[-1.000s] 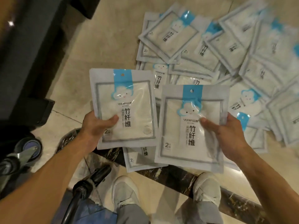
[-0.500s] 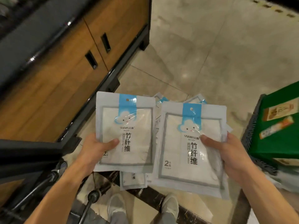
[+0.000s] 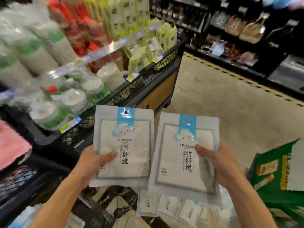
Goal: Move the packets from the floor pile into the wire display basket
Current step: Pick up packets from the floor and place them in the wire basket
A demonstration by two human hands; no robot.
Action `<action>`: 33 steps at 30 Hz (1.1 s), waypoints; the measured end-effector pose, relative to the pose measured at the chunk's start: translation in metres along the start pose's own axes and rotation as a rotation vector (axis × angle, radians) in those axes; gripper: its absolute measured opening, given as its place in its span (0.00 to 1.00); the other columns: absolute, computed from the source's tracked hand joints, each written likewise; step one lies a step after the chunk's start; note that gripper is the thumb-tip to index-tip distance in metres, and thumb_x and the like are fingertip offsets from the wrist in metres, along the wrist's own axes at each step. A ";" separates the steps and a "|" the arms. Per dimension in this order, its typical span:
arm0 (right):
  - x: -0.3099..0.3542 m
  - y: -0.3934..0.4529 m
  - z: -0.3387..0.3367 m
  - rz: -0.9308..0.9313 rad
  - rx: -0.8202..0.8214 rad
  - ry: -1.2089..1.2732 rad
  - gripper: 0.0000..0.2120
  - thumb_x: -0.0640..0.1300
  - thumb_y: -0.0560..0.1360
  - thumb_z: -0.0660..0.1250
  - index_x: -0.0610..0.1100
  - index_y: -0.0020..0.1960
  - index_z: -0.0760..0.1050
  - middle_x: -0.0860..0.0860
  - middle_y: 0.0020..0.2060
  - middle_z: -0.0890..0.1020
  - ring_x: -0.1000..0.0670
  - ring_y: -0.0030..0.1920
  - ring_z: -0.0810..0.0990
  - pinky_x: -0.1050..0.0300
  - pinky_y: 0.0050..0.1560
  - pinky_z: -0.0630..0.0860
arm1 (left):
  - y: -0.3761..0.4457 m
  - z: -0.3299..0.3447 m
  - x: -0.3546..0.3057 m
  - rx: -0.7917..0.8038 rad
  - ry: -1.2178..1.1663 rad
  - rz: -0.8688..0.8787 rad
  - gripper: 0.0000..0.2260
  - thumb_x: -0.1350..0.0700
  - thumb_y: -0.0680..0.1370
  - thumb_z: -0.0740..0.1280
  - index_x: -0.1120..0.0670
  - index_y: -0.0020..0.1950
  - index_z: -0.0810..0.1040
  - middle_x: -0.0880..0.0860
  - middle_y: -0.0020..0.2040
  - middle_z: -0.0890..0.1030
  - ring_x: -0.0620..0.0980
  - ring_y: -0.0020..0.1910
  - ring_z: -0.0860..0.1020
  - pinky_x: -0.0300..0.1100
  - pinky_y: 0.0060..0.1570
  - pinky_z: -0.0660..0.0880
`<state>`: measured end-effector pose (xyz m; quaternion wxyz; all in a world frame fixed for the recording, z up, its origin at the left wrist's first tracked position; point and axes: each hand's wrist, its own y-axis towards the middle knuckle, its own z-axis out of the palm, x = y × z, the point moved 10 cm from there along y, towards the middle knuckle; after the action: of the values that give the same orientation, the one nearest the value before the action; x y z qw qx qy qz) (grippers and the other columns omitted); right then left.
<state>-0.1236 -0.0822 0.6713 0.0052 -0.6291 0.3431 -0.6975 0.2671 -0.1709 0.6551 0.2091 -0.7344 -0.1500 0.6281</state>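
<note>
You grip one bamboo-fibre cloth packet (image 3: 123, 145) in your left hand (image 3: 92, 162), another packet (image 3: 185, 155) in your right hand (image 3: 220, 163); neither binned, floor pile (image 3: 177, 209) below your hands remains.

1. The left hand (image 3: 92, 163) grips one packet (image 3: 125, 145) upright, thumb across its front.
2. The right hand (image 3: 220, 165) grips a second packet (image 3: 182, 155) beside it.
3. The floor pile (image 3: 172, 208) lies below; the wire display basket (image 3: 131, 89) stands ahead left.
</note>
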 end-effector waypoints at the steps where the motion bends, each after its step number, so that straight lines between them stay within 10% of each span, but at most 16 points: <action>1: 0.009 -0.009 0.013 -0.010 0.017 -0.004 0.11 0.33 0.74 0.75 0.38 0.55 0.83 0.42 0.46 0.88 0.42 0.44 0.88 0.52 0.42 0.84 | -0.014 -0.018 -0.007 -0.015 -0.012 0.006 0.13 0.66 0.73 0.75 0.60 0.57 0.83 0.57 0.49 0.88 0.55 0.47 0.87 0.46 0.44 0.83; 5: 0.039 -0.041 0.073 -0.045 0.144 0.002 0.15 0.34 0.72 0.76 0.37 0.59 0.82 0.40 0.49 0.88 0.39 0.49 0.88 0.42 0.56 0.82 | -0.067 -0.080 -0.029 -0.047 -0.114 0.052 0.20 0.58 0.67 0.82 0.62 0.56 0.83 0.60 0.51 0.87 0.59 0.47 0.87 0.50 0.43 0.84; 10: 0.052 -0.074 0.145 -0.043 0.337 -0.024 0.18 0.34 0.73 0.76 0.38 0.61 0.80 0.41 0.48 0.88 0.39 0.47 0.88 0.46 0.44 0.84 | -0.131 -0.144 -0.020 -0.165 -0.192 0.100 0.47 0.40 0.44 0.87 0.59 0.58 0.84 0.59 0.52 0.87 0.60 0.51 0.86 0.57 0.57 0.78; 23: -0.001 -0.179 0.293 -0.004 0.909 -0.353 0.14 0.32 0.74 0.75 0.36 0.59 0.80 0.40 0.45 0.88 0.40 0.43 0.88 0.49 0.35 0.85 | -0.359 -0.196 0.142 -0.770 -0.583 -0.036 0.29 0.57 0.63 0.85 0.62 0.62 0.81 0.62 0.54 0.86 0.63 0.55 0.85 0.62 0.62 0.77; 33: -0.079 -0.256 0.365 0.052 1.089 -0.514 0.15 0.33 0.74 0.74 0.37 0.60 0.79 0.41 0.47 0.88 0.39 0.46 0.88 0.42 0.47 0.84 | -0.455 -0.235 0.244 -0.982 -0.688 -0.158 0.15 0.66 0.73 0.74 0.63 0.60 0.81 0.63 0.51 0.86 0.64 0.50 0.86 0.59 0.54 0.80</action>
<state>0.3231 -0.0236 0.7165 0.4265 -0.6758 -0.0605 -0.5981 0.5584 0.3140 0.7001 -0.1687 -0.4865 -0.5355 0.6694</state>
